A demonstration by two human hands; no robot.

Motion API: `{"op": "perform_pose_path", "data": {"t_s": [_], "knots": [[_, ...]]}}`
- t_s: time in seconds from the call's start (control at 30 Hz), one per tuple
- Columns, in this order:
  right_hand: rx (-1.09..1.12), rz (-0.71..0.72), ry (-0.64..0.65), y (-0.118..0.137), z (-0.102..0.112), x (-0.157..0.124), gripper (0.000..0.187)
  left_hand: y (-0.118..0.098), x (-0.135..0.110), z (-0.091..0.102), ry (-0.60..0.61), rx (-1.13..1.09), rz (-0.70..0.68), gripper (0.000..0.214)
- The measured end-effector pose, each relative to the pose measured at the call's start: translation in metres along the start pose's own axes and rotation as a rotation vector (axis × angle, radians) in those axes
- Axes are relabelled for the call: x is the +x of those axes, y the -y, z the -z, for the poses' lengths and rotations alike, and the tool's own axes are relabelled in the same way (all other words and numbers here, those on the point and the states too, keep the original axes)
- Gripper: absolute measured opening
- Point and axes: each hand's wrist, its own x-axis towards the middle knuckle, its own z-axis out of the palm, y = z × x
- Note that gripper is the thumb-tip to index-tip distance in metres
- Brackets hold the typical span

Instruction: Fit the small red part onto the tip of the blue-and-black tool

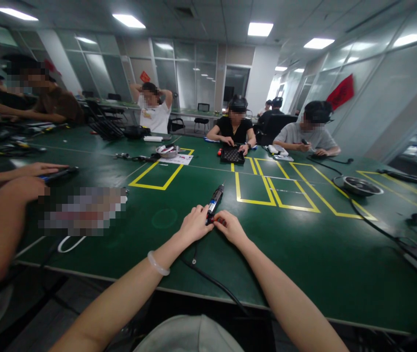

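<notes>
In front of me on the green table [289,259], my left hand [194,224] is closed around the rear of a pen-shaped electric screwdriver [214,199]. Its dark body has a silver and blue band, and the thin bit points away from me. Pressed close beside it, my right hand [232,228] pinches a red-and-black handle [220,221]; the rest of that piece is hidden, so its kind is unclear. The hands nearly meet at the screwdriver's back end. A black cable [213,279] runs from below my left wrist over the table's near edge.
Yellow tape rectangles [255,201] mark the table ahead. A metal bowl [362,186] stands right, with a black cable beside it. Across from me, a person's hands work at a black tray [232,154]. At left, another person's hands [28,183] hold a similar tool near a blurred packet [87,210].
</notes>
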Motion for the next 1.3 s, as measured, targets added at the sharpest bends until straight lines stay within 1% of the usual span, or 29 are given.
{"op": "perform_pose_path", "data": {"t_s": [0.1, 0.27, 0.37, 0.43, 0.53, 0.67, 0.9, 1.03, 1.13, 1.3], "knots": [[-0.02, -0.009, 0.007, -0.002, -0.003, 0.0, 0.008, -0.002, -0.001, 0.0, -0.01, 0.036, 0.003, 0.051], [-0.044, -0.007, -0.039, -0.004, -0.007, 0.001, 0.007, -0.004, -0.001, -0.003, -0.026, 0.082, 0.005, 0.051], [-0.033, -0.009, -0.043, -0.002, -0.008, 0.002, 0.008, -0.006, -0.001, -0.003, -0.033, 0.105, 0.004, 0.053], [-0.029, -0.009, -0.046, 0.001, -0.007, 0.001, 0.011, -0.007, 0.0, -0.002, -0.04, 0.119, 0.007, 0.054], [-0.037, -0.017, -0.051, 0.005, -0.003, -0.001, 0.014, -0.008, 0.0, -0.001, -0.052, 0.134, 0.02, 0.049], [-0.052, -0.032, -0.051, 0.008, -0.001, -0.002, 0.014, -0.009, 0.0, -0.001, -0.052, 0.13, 0.033, 0.047], [-0.044, -0.046, -0.081, 0.002, 0.004, -0.004, 0.014, -0.009, 0.0, -0.004, -0.078, 0.162, 0.031, 0.051], [-0.035, -0.059, -0.104, -0.005, 0.007, -0.005, 0.014, -0.002, -0.001, -0.005, -0.085, 0.187, 0.008, 0.056], [-0.039, -0.063, -0.109, -0.008, 0.007, -0.005, 0.014, 0.007, -0.002, -0.003, -0.083, 0.203, 0.014, 0.057], [-0.05, -0.067, -0.104, -0.008, 0.007, -0.006, 0.014, 0.035, -0.004, 0.004, -0.061, 0.226, 0.074, 0.055]]}}
